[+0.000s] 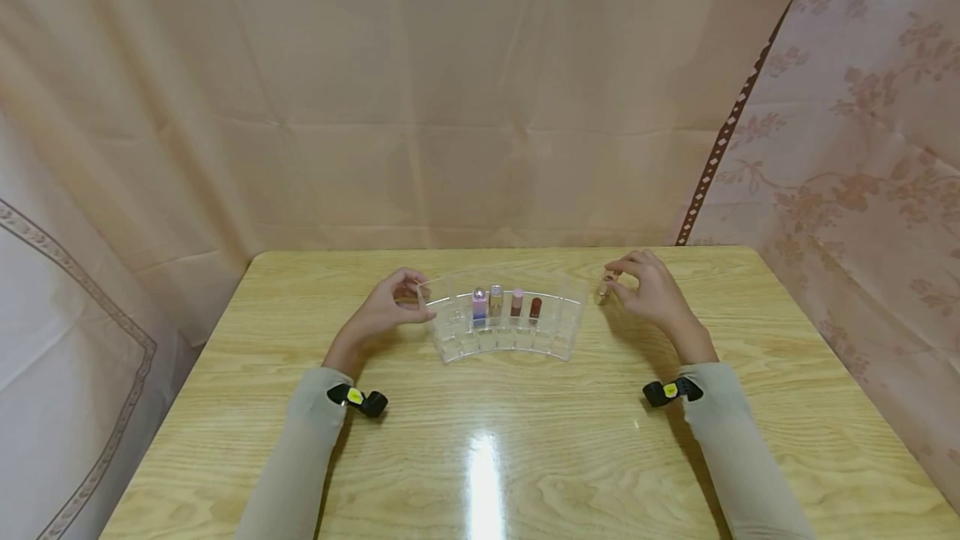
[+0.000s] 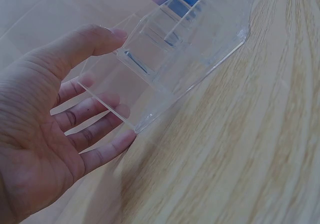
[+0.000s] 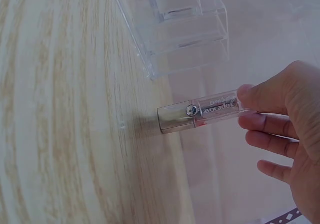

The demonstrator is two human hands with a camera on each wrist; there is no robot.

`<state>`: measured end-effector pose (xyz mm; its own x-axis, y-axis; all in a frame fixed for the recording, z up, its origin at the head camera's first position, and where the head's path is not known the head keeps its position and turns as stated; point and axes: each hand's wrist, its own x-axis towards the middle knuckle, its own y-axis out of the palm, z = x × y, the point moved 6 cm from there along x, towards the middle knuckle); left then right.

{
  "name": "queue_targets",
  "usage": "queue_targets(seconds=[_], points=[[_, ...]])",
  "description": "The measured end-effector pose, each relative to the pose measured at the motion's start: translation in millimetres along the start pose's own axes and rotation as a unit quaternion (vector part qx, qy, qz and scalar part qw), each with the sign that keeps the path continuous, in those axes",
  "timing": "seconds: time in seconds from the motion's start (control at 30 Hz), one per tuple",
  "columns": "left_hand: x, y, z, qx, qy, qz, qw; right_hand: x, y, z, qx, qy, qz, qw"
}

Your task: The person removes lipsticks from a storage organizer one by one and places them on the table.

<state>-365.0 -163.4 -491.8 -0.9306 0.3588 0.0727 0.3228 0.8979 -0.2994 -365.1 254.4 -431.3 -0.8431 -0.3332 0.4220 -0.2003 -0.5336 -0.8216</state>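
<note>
A clear, curved, stepped lipstick organizer point(image 1: 506, 347) stands on the table. My left hand point(image 1: 388, 304) grips its left end; in the left wrist view the thumb lies on an upper edge and the fingers are at the side panel point(image 2: 112, 86). Off the organizer's right end, my right hand point(image 1: 649, 293) pinches a lipstick tube point(image 3: 175, 118) by one end between thumb and fingers. The tube has a gold-toned section and a clear section with printed lettering. In the organizer's upper part stand a pink-and-blue lipstick point(image 1: 479, 307), a gold one point(image 1: 496, 301), a pink-and-brown one point(image 1: 517, 304) and a dark red one point(image 1: 535, 310).
The wooden table point(image 1: 570, 457) extends around the organizer, with a bright reflection near the front. A beige curtain point(image 1: 450, 107) hangs behind its back edge. Patterned cloth point(image 1: 862, 148) hangs on the right. Each wrist wears a black strap camera.
</note>
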Motion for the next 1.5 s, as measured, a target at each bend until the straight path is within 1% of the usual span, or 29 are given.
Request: queue_targets(seconds=[0.17,0.4,0.6,0.8,1.0,1.2,1.5], points=[[-1.3,0.2,-1.4,0.001,0.003,0.000,1.0000,0.1,1.0,-0.6,-0.001,0.001,0.002,1.0000],[-2.4,1.3,-1.6,-0.009,0.001,0.002,1.0000,-0.4,-0.6,2.6,0.003,0.008,0.010,0.9999],[-3.2,0.0,-2.8,-0.001,0.003,-0.002,1.0000,0.5,-0.2,1.7,0.003,0.007,0.008,0.9999],[-1.9,0.6,-0.8,-0.011,-0.001,-0.001,0.9999,0.6,0.7,0.7,0.002,0.005,0.007,1.0000],[-0.5,1.1,0.5,-0.006,0.005,-0.003,1.0000,0.1,-0.5,1.7,0.004,0.006,0.005,1.0000],[-1.1,2.7,1.0,-0.006,0.003,0.000,1.0000,-1.1,-1.0,2.3,0.002,0.010,0.007,0.9999],[-1.1,1.3,0.9,-0.005,0.007,-0.006,1.0000,-0.7,-1.7,2.9,-0.001,0.002,0.002,1.0000]])
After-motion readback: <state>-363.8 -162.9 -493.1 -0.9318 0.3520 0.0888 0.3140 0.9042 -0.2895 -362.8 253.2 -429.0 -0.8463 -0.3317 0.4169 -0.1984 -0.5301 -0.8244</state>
